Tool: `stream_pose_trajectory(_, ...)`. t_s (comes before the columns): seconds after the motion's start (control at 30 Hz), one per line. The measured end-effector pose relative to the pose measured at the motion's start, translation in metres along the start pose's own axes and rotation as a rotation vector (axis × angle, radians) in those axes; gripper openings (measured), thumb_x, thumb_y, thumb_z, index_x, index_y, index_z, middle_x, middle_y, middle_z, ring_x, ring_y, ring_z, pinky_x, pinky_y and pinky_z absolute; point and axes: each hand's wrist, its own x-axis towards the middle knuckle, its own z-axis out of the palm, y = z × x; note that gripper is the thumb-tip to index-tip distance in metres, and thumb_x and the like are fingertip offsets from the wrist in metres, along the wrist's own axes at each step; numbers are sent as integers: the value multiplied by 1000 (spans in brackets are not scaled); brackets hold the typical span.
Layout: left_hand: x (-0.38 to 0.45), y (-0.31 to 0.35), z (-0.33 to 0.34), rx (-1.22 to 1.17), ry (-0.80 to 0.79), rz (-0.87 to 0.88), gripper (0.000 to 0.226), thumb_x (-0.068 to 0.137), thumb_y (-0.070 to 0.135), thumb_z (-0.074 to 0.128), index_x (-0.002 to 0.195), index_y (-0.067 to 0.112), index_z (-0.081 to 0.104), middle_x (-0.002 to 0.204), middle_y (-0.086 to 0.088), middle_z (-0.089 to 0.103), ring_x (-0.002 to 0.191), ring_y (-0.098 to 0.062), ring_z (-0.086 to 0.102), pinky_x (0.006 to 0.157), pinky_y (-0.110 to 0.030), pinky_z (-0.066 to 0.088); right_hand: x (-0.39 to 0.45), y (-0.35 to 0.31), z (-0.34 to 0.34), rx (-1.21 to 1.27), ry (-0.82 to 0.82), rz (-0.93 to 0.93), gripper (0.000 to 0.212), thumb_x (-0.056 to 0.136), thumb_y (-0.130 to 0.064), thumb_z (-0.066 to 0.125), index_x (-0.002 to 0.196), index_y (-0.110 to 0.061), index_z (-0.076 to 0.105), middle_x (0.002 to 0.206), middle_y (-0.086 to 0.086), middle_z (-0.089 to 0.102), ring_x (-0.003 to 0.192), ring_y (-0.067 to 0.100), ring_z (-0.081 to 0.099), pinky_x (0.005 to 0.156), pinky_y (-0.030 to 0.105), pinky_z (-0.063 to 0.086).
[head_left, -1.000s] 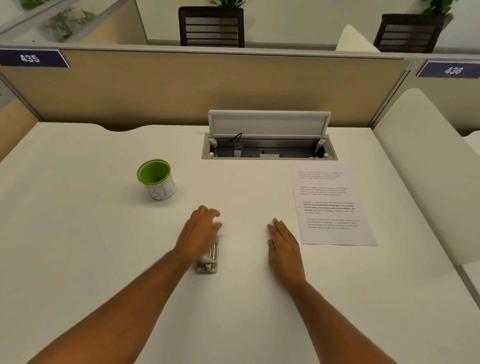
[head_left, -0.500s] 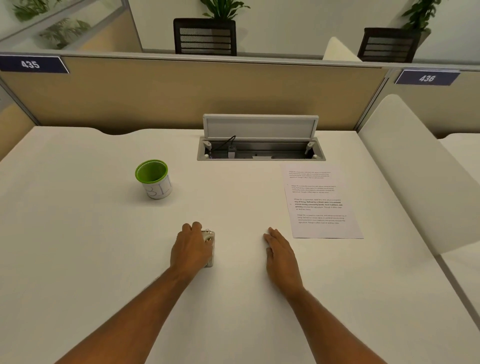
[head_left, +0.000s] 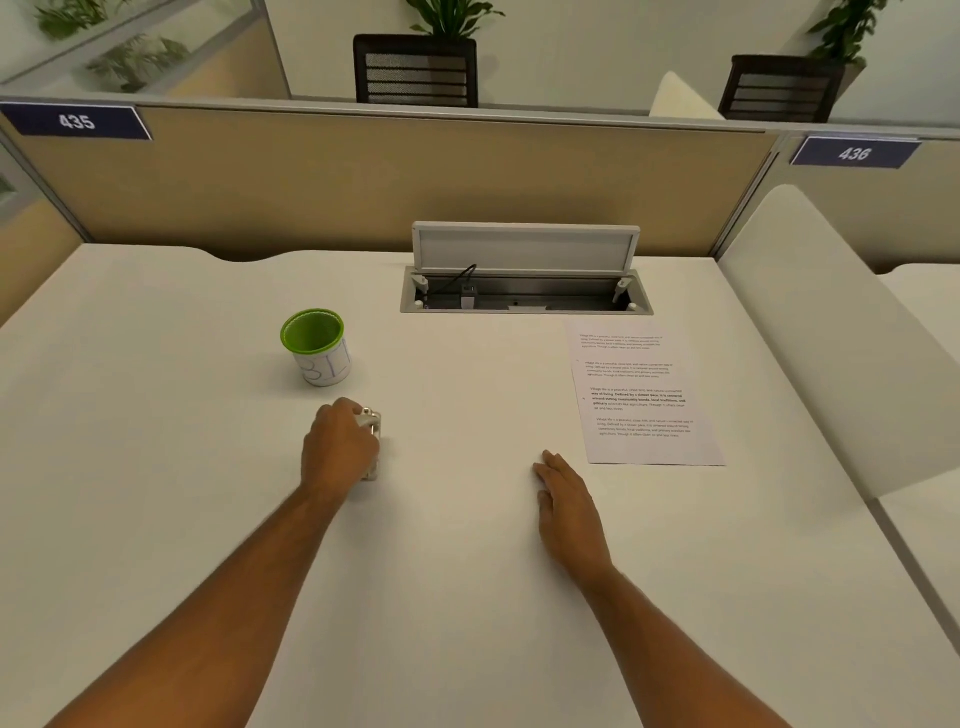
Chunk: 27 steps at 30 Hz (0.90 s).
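My left hand (head_left: 340, 452) is curled round a small silver stapler (head_left: 373, 423) on the white desk (head_left: 156, 467); only the stapler's far end and right edge show past my fingers. My right hand (head_left: 569, 506) lies flat on the desk with its fingers straight, holding nothing, just left of a printed sheet of paper (head_left: 641, 395). A white cup with a green rim and lining (head_left: 317, 347) stands upright beyond my left hand, apart from it.
An open cable hatch (head_left: 524, 270) with a plug and cord inside is set into the desk's far side. A tan partition (head_left: 415, 176) closes off the back. A white divider panel (head_left: 831, 332) slopes along the right edge.
My left hand has closed over the stapler and moved with it away from me, toward the cup. My right hand has stayed flat.
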Motion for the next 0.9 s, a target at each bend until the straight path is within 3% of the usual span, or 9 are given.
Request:
stream_pose_trajectory(0.23, -6, -19, 3, -4, -40, -47, 33, 84, 12, 58, 117, 12, 61, 118, -14, 62, 105, -35, 61, 86, -40, 48, -2, -1, -1, 1, -19, 11, 45, 101, -3, 48, 144, -14, 54, 160, -1, 40, 149, 14, 32, 123, 28, 22)
stream_pose_trajectory(0.63, -41, -1, 44, -8, -154, 25, 28, 87, 15, 55, 115, 15, 59, 118, -9, 59, 102, -32, 62, 83, -36, 48, -7, 0, -5, 7, -54, 22, 46, 101, -6, 49, 146, -16, 51, 161, -4, 37, 149, 12, 30, 123, 29, 22)
stream_pose_trajectory(0.9, -48, 1, 54, -19, -156, 21, 28, 87, 14, 52, 114, 17, 59, 117, -8, 58, 98, -30, 63, 76, -30, 44, -5, 4, -28, 296, 99, 155, 38, 102, -4, 48, 136, -17, 59, 139, -6, 61, 132, 13, 53, 115, 30, 37)
